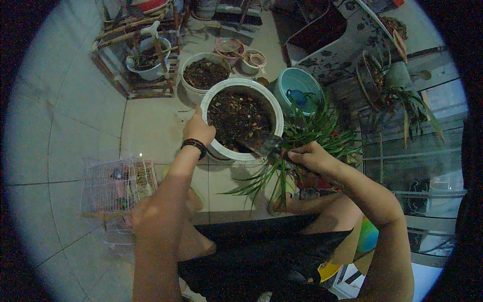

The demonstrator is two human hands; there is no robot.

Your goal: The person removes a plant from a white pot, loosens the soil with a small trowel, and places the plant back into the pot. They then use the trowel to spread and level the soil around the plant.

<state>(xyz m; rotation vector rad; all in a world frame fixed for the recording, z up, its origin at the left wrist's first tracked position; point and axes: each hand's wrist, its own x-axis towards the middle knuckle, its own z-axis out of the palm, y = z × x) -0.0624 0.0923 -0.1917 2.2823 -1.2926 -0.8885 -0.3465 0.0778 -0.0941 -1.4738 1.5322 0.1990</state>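
A large white plastic bucket (278, 113) of dark soil (241, 113) stands on the tiled floor in front of me. My left hand (199, 129) grips its left rim, index finger stretched along the outside and a dark beaded bracelet on the wrist. In my right hand (311, 158) is a hand trowel (260, 145), its handle mostly hidden by my fingers. The trowel's blade reaches over the near right rim, with its tip at the soil. Long green leaves of a potted plant (320, 128) spread around and beneath my right hand.
Behind the bucket stand a second soil-filled bucket (205, 73) and small pots (252, 62). A teal bucket (281, 85) holding a blue object is at right. A wire cage (117, 187) sits left of my left forearm. A wooden plant stand (109, 71) occupies the back left.
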